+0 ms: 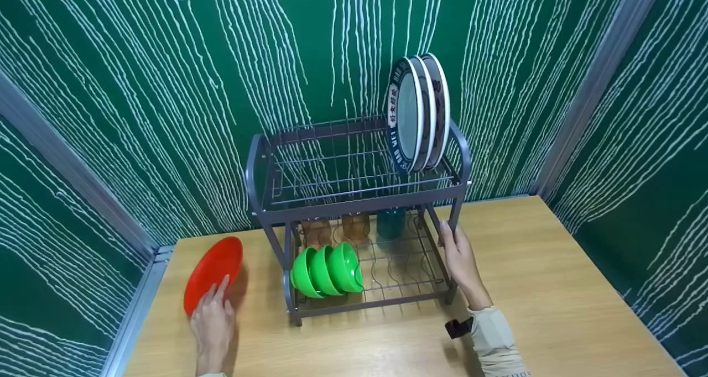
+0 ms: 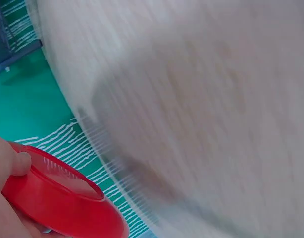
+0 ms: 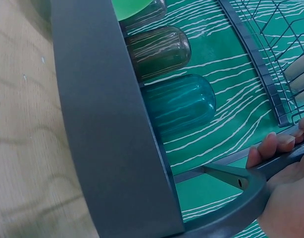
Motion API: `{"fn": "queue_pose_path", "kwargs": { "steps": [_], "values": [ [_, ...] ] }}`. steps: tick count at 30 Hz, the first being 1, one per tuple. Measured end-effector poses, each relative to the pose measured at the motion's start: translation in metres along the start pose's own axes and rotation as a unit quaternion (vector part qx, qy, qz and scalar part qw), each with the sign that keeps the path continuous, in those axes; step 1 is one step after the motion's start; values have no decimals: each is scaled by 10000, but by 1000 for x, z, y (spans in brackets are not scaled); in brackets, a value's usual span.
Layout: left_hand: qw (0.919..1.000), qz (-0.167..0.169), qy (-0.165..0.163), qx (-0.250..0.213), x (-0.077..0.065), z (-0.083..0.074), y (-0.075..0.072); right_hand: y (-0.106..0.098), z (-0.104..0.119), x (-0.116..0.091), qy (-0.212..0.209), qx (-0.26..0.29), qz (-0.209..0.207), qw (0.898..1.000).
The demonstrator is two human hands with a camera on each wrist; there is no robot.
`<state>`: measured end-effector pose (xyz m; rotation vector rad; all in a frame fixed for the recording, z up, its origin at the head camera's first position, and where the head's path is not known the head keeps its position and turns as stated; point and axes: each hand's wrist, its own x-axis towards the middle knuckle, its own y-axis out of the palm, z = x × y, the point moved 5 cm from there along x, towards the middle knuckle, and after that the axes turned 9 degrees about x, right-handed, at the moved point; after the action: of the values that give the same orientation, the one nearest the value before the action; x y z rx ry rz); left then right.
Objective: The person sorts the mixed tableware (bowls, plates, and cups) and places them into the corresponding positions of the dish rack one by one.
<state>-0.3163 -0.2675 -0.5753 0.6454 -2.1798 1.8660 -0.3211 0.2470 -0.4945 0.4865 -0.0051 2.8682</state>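
At the left, my left hand point(image 1: 213, 319) holds a red plate point(image 1: 213, 272) tilted up over the table. In the left wrist view the thumb lies over the rim of the red plate point(image 2: 68, 198), with the other fingers behind it. My right hand point(image 1: 462, 258) grips the right-side post of a dark grey two-tier dish rack point(image 1: 359, 204). The right wrist view shows the fingers of that hand point(image 3: 285, 163) curled round the frame. Three patterned plates point(image 1: 406, 114) stand on edge at the right of the top tier. Three green bowls point(image 1: 345, 266) lean together at the lower left.
Behind the bowls on the lower tier are amber glasses point(image 1: 355, 226) and a teal glass point(image 1: 391, 223), upside down. The rack stands on a light wooden table point(image 1: 553, 288). Green walls point(image 1: 138, 89) with white streaks and metal edge strips close off the back and sides.
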Motion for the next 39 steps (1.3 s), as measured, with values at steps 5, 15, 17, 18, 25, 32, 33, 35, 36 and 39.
{"fn": "queue_pose_path", "kwargs": {
  "steps": [5,15,17,18,25,32,33,35,36,39],
  "values": [
    [9996,-262,40,-17,-10,-2,-14,1,-1,0,69,23,26,10000],
    [9989,-239,-362,-178,-32,-11,-45,2,-3,0,229,-63,39,9997],
    [9982,-256,-478,-250,-37,-13,-52,2,-3,0,194,-53,49,9998],
    [9978,-242,-553,-285,-40,-14,-55,2,-3,0,171,-51,48,9998],
    [9940,-53,-1015,-393,-66,-23,-76,3,-3,-1,91,-77,90,9999],
    [9654,-2330,166,-1163,-96,-22,-94,0,-14,2,-48,-62,103,9999],
    [9619,-2439,305,-1198,-100,-22,-96,0,-14,3,-63,-38,97,9999],
    [9578,-2533,468,-1279,-108,-24,-98,0,-15,3,-61,16,103,9999],
    [9534,-2633,609,-1342,-111,-25,-100,0,-14,2,-72,36,105,9999],
    [9493,-2683,849,-1402,-121,-28,-104,2,-4,0,-8,36,124,9999]
  ]
}}
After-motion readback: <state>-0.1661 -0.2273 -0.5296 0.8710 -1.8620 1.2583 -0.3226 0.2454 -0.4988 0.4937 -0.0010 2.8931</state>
